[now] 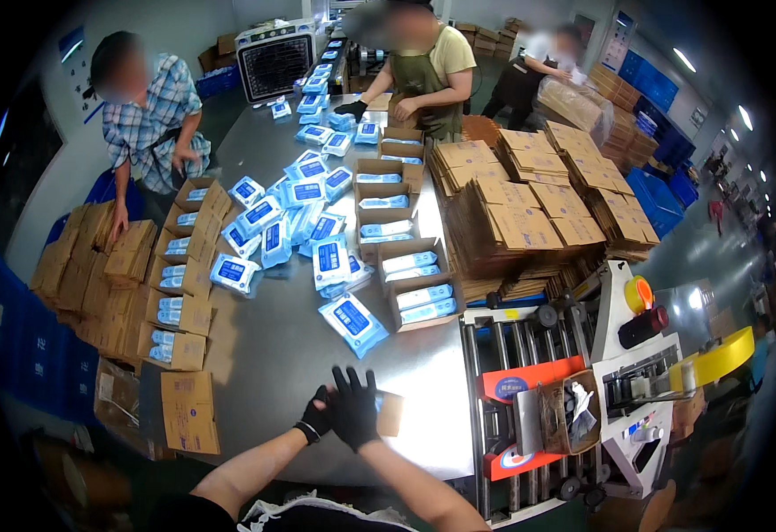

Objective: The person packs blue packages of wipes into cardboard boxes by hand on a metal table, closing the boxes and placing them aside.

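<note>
Both my hands wear black gloves and are close together above the near part of the metal table (pixel 264 390). My right hand (pixel 353 413) is held up with its fingers apart, holding nothing. My left hand (pixel 316 415) is closed beside it, its fingertips against the right glove's side; whether it pinches anything is hidden. Partly behind my right hand lies a small brown cardboard piece (pixel 390 415). The nearest blue-and-white wipes pack (pixel 353 324) lies beyond my fingers, before a loose heap of similar packs (pixel 304 192).
Open cartons holding packs line the left (pixel 178 315) and right (pixel 423 297) table edges. A flat carton (pixel 189 412) lies at near left. Right stand a roller conveyor with a taping machine (pixel 632 381) and carton stacks (pixel 530 217). Co-workers stand at left (pixel 153 115) and far side (pixel 432 80).
</note>
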The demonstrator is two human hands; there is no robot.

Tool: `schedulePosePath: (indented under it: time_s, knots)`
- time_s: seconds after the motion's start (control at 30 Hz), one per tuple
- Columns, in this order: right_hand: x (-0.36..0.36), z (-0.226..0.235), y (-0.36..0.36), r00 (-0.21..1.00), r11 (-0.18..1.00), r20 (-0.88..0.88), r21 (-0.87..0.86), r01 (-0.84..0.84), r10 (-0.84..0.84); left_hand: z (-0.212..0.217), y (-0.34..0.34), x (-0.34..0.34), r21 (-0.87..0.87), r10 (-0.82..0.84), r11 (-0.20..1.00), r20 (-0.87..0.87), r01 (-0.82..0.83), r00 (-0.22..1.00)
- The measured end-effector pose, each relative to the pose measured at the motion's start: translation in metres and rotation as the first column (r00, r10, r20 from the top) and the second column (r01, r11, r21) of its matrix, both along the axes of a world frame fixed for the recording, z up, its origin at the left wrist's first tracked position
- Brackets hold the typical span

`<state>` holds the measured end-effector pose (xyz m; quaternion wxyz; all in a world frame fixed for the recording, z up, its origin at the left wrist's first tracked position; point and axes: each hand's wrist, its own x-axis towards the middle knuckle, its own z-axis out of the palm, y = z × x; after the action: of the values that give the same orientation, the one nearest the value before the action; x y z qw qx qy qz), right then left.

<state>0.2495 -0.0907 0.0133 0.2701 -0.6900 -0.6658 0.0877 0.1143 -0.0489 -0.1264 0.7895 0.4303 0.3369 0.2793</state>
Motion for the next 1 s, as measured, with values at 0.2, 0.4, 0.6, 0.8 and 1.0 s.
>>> schedulePosePath:
  time_s: [0.2,0.4,0.6,0.8,1.0]
  knots:
    - [0.073,-0.058,-0.12,0.992,0.985,0.048,-0.126,0.119,-0.114,-0.038,-0.09,0.103,0.681,-0.101,0.674,-0.299,0.287,0.949]
    - [0.176,-0.051,-0.181,0.944,0.97,0.259,-0.079,0.231,-0.203,0.039,0.055,0.206,0.711,0.582,0.691,-0.445,-0.126,0.681]
    - [0.173,-0.048,-0.178,0.927,0.95,0.215,0.012,0.311,-0.306,0.057,0.123,0.216,0.741,0.451,0.665,-0.496,0.091,0.743]
    - [0.125,-0.042,-0.081,0.752,0.831,-0.393,-0.066,0.552,-0.53,0.065,0.023,0.074,0.655,0.37,0.692,-0.683,0.304,0.63]
    - [0.068,-0.038,-0.07,0.971,0.921,-0.197,-0.338,-0.196,0.135,0.12,0.013,0.023,0.141,-0.124,0.324,-0.974,0.936,0.19]
